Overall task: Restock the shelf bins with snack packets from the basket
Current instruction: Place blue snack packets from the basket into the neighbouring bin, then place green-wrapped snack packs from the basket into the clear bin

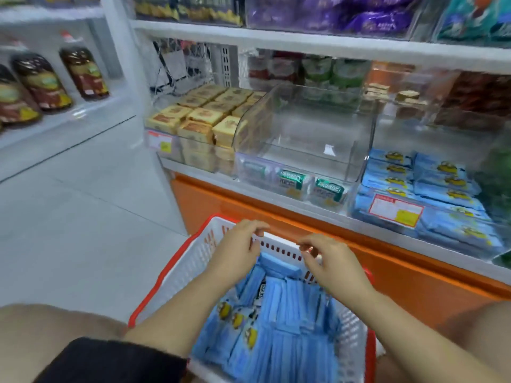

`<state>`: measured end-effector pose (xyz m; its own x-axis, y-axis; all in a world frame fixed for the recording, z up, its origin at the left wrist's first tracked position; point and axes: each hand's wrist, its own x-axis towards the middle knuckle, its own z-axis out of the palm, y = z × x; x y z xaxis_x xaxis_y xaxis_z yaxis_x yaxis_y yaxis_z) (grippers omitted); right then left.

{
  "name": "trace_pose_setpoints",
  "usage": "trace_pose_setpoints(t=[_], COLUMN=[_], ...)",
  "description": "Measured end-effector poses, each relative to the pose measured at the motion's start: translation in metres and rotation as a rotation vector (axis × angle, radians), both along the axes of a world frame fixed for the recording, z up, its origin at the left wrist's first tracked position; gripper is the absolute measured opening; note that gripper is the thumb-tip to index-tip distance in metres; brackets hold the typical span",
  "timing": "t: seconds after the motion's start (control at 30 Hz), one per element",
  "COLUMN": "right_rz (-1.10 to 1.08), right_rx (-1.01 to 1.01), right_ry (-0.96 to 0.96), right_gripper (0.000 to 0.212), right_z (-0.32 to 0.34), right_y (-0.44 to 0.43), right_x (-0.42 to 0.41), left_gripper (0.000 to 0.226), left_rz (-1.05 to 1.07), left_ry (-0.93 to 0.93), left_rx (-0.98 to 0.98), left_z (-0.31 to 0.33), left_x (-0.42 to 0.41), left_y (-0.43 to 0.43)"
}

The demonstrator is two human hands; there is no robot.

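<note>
Head view: the basket (177,275), white with a red rim, sits on the floor against the orange base (414,277) of the shelf (318,208), and blue packets (279,335) fill it, most standing on edge. Both hands reach over the packets to the basket's far wall. The left hand (235,247) has its fingers (257,226) curled together over the top of that wall. The right hand (334,264) has its fingers (307,246) bent and bunched just beside the same wall. Blur hides whether either hand grips the wall or only hovers at it. No packet sits between the fingers of either hand. The packets lie below the palms and wrists, and the nearest one (279,265) lies flat against the far wall between the two hands, under the fingertips. Above the basket on the shelf stands a clear bin (354,150). Up and to the right of the basket, a second bin (431,194) is heaped with matching blue packets. Up and to the left of the basket, yellow boxes (199,117) fill a third.
</note>
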<state>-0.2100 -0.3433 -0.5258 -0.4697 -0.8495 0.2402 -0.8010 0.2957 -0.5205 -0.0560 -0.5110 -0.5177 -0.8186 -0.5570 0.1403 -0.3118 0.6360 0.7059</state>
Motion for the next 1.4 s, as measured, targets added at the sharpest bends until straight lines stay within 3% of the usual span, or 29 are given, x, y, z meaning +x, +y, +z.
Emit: trace_pose_setpoints(t=[0.17, 0.33, 0.5, 0.63, 0.83, 0.97, 1.17, 1.4], right_rz=[0.019, 0.111, 0.186, 0.255, 0.321, 0.299, 0.152, 0.037], right_rx=[0.346, 0.671, 0.773, 0.789, 0.830, 0.814, 0.808, 0.705], right_ry=[-0.114, -0.212, -0.322, -0.385, -0.520, -0.435, -0.265, -0.429], right_gripper=[0.025, 0.031, 0.039, 0.038, 0.054, 0.045, 0.029, 0.037], right_z=[-0.065, -0.113, -0.131, -0.143, -0.155, -0.168, -0.176, -0.143], right_y=[-0.007, -0.007, -0.030, -0.068, -0.122, -0.137, -0.148, -0.134], right_x=[0.014, 0.032, 0.046, 0.052, 0.075, 0.096, 0.101, 0.073], left_gripper=[0.046, 0.043, 0.069, 0.064, 0.071, 0.070, 0.048, 0.027], left_rz=[0.017, 0.033, 0.124, 0.069, -0.006, -0.071, -0.076, -0.194], left_ry=[-0.525, -0.830, -0.788, -0.831, -0.935, -0.941, -0.846, -0.867], left_rx=[0.016, 0.011, 0.050, 0.067, 0.114, 0.176, 0.211, 0.251], left_z=[-0.072, -0.129, -0.153, -0.172, -0.188, -0.197, -0.197, -0.153], left_x=[0.021, 0.057, 0.057, 0.047, 0.044, 0.037, 0.038, 0.030], left_y=[-0.022, -0.039, -0.054, -0.059, -0.083, -0.092, -0.098, -0.111])
